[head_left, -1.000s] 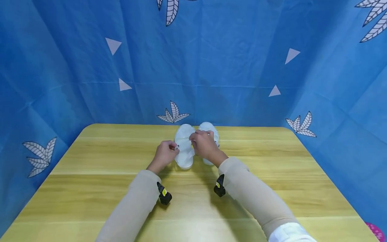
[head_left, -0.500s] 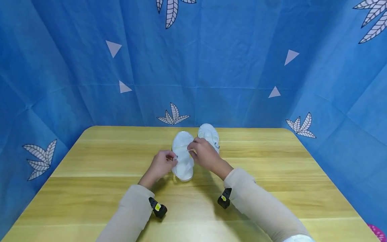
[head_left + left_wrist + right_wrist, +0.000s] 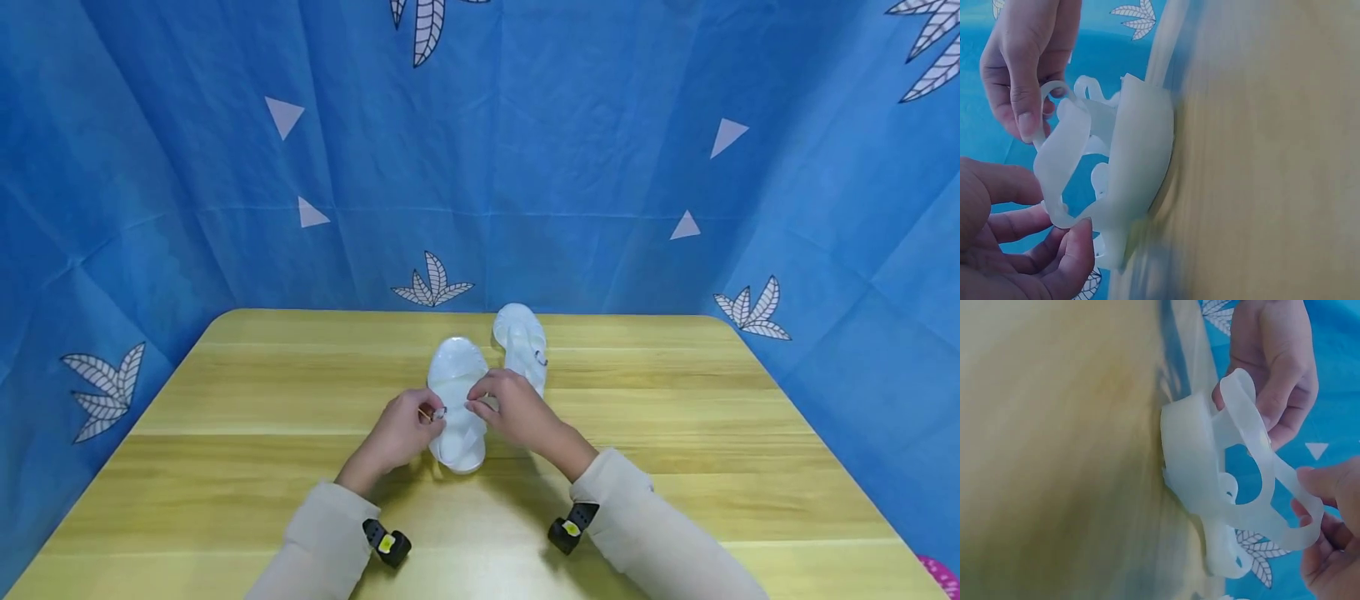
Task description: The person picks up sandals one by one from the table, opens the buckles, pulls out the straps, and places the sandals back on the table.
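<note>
A pale white plastic sandal (image 3: pixel 457 358) is between my hands near the middle of the table, and its wide straps rise above the sole (image 3: pixel 1142 140). My left hand (image 3: pixel 397 432) pinches the strap on the left side, beside a small metal buckle (image 3: pixel 439 412). On the other side, my right hand (image 3: pixel 519 412) holds a strap loop (image 3: pixel 1305 536) between thumb and fingers. The matching sandal (image 3: pixel 517 329) lies farther back, just beyond my right hand, with its own buckle showing. Whether the held sole fully touches the tabletop, I cannot tell.
The wood-grain table (image 3: pixel 262 375) has rounded far corners. Blue cloth (image 3: pixel 585 150) printed with leaves and triangles hangs close behind its far edge and along both sides. A pink dotted object (image 3: pixel 939 577) shows at the lower right, past the table edge.
Both hands have drawn the held sandal toward me, away from the table's far edge. The other sandal has stayed at the back and is now less covered by my right hand.
</note>
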{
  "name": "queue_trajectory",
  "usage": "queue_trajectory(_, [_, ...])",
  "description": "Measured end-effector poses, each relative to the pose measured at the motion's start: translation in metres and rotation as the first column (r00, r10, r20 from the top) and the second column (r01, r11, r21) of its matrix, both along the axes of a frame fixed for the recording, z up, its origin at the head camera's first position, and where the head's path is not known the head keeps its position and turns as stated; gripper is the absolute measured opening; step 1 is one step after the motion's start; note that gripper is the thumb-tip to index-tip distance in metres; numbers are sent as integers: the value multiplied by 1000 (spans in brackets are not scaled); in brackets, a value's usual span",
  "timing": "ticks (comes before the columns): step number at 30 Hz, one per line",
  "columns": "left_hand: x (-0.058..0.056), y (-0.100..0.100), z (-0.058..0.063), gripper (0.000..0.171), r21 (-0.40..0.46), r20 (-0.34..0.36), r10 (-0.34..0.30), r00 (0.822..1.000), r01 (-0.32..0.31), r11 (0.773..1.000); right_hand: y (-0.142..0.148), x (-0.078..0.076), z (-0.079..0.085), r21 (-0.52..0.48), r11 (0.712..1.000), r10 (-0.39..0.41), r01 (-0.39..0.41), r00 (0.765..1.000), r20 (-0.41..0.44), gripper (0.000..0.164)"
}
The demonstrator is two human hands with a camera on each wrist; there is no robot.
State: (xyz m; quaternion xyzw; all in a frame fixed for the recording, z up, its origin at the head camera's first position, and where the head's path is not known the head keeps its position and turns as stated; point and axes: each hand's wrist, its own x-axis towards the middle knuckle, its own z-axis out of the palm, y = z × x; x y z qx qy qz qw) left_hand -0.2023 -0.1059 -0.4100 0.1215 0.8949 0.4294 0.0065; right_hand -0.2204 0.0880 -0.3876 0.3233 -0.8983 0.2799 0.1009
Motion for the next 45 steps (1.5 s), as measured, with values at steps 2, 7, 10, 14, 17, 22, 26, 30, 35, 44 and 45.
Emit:
queue_trajectory(2, [4, 1, 0, 5, -7, -1, -11, 1000, 11, 1000, 2, 7, -2, -37, 999, -3, 4, 999, 44, 4])
queue_trajectory(7, [15, 4, 1, 5, -41, -26, -33, 999, 32, 999, 9, 21, -10, -124, 992, -5, 25, 987, 161, 5])
queue_trajectory(10, [21, 7, 3, 5, -65, -29, -56, 998, 54, 996, 13, 27, -14, -157, 987, -2, 30, 984, 177, 5])
queue_trajectory(14, [29, 10, 5, 5, -88, -13, -101, 995, 99, 991, 18, 35, -15, -180, 983, 3, 29, 984, 179, 5])
queue_trajectory(17, [35, 12, 7, 6, -104, -19, -131, 991, 128, 986, 21, 42, -14, -190, 981, 6, 32, 980, 200, 6])
queue_trajectory(22, [44, 14, 11, 6, -132, -28, -182, 983, 176, 975, 24, 52, -12, -193, 980, 5, 42, 972, 234, 8])
queue_trajectory(26, [51, 13, 15, 5, -154, 4, -224, 975, 222, 963, 27, 61, -9, -183, 982, 14, 36, 963, 270, 8])
queue_trajectory(30, [56, 13, 19, 4, -179, 36, -270, 962, 272, 945, 31, 68, -8, -170, 985, 35, 17, 954, 298, 9])
queue_trajectory(35, [59, 14, 21, 4, -184, 60, -302, 952, 308, 934, 34, 71, -10, -160, 987, 50, -2, 953, 299, 8])
queue_trajectory(44, [50, -2, 11, 21, 88, 231, -308, 923, 296, 951, 29, 67, -17, -167, 986, 20, 25, 965, 263, 5])
queue_trajectory(45, [48, -4, 9, 22, 146, 263, -311, 913, 281, 949, 28, 67, -16, -159, 987, 6, 35, 968, 250, 7])
